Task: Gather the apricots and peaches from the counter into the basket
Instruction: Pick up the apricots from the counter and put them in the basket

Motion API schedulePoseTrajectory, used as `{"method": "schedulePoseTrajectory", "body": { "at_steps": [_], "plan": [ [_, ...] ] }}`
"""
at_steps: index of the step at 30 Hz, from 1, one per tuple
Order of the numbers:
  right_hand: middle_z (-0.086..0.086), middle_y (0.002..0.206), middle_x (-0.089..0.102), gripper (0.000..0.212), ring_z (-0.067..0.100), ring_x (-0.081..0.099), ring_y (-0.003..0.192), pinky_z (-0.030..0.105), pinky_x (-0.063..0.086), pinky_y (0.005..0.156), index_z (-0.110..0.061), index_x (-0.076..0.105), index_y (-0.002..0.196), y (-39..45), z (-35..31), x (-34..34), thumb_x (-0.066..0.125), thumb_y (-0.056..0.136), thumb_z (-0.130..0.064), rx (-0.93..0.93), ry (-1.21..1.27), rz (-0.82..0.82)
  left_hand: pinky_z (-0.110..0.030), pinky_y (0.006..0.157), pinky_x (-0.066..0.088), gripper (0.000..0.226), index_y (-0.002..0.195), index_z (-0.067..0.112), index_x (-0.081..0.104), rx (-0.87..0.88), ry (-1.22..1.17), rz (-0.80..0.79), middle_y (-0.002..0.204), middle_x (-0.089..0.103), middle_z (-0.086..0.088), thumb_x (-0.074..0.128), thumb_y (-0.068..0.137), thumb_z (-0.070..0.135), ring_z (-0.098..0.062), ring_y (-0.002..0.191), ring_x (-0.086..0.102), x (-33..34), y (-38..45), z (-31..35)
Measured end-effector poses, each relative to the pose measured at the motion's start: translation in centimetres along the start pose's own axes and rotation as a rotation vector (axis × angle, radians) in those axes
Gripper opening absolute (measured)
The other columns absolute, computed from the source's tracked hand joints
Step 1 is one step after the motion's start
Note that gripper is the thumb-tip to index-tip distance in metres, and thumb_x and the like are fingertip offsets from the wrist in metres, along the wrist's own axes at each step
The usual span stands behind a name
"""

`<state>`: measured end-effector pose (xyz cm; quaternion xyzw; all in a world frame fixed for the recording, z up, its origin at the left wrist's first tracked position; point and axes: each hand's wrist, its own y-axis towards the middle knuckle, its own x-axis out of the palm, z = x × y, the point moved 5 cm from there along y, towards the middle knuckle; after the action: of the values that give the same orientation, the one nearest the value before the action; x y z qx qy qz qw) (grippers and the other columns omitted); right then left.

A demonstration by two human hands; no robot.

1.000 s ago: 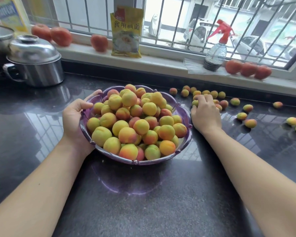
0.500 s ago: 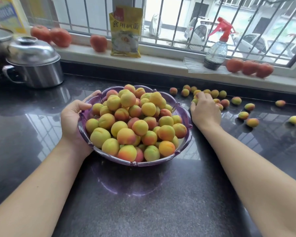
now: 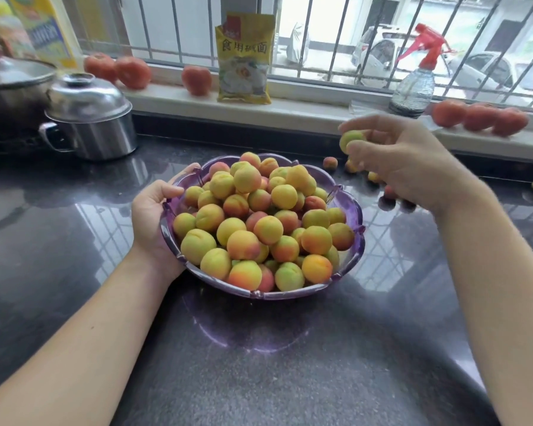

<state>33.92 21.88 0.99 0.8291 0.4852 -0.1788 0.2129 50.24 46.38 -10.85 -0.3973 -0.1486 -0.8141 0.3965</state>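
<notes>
Dark surface point(image 3: 74, 241), purple basket point(image 3: 350, 210) heaped high. Left hand point(image 3: 154, 216) grips its rim. Right hand point(image 3: 403, 167), raised, pinches a small apricot point(image 3: 350, 139). Loose fruit point(image 3: 330, 163) lies beyond. Light, soft, bruisable, likely to roll: cradle it round the middle.

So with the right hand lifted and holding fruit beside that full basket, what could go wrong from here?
1. The basket is heaped above its rim, so fruit dropped on the pile may roll off onto the counter.
2. The right hand seems to hold more than one piece; the green apricot sits only at the fingertips and could slip.
3. The left hand holds just one side of the basket, so a bump might tip it.
</notes>
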Motion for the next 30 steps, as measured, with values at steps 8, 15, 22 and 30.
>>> {"method": "schedulePoseTrajectory", "body": {
  "at_steps": [8,15,22,30],
  "plan": [
    [-0.026,0.091,0.073,0.016,-0.003,0.069,0.087,0.031,0.057,0.087,-0.035,0.073,0.101,-2.4,-5.1,5.3,0.076,0.086,-0.039,-0.040,-0.387,-0.411,-0.055,0.101,0.057,0.046,0.135,0.013,0.058,-0.012,0.006,0.017,0.125,0.070,-0.018,0.037,0.095,0.019,-0.037,0.113,0.068,-0.4,0.2,-0.1],
    [-0.022,0.088,0.068,0.015,-0.011,0.061,0.081,0.019,0.053,0.073,-0.042,0.071,0.101,-2.8,-4.6,6.9,0.072,0.087,-0.048,-0.049,-0.562,-0.428,-0.053,0.099,0.059,0.058,0.135,0.013,0.060,-0.004,0.002,0.030,0.122,0.072,-0.017,0.050,0.078,0.018,-0.036,0.111,0.068,-0.3,0.2,0.0],
    [-0.020,0.095,0.066,0.017,-0.002,0.064,0.087,0.028,0.058,0.081,-0.039,0.068,0.103,-3.0,-4.9,7.3,0.072,0.088,-0.046,-0.060,-0.616,-0.449,-0.057,0.106,0.053,0.050,0.136,0.014,0.060,0.003,0.011,0.034,0.128,0.070,-0.018,0.043,0.089,0.017,-0.038,0.117,0.066,-0.6,0.3,0.0],
    [-0.023,0.098,0.067,0.022,-0.004,0.064,0.089,0.027,0.057,0.083,-0.041,0.067,0.108,-3.3,-5.4,7.1,0.070,0.088,-0.050,-0.051,-0.643,-0.464,-0.059,0.105,0.053,0.048,0.134,0.013,0.059,-0.001,0.021,0.016,0.128,0.068,-0.019,0.043,0.089,0.018,-0.039,0.116,0.066,-0.4,0.1,0.0]
  ]
}}
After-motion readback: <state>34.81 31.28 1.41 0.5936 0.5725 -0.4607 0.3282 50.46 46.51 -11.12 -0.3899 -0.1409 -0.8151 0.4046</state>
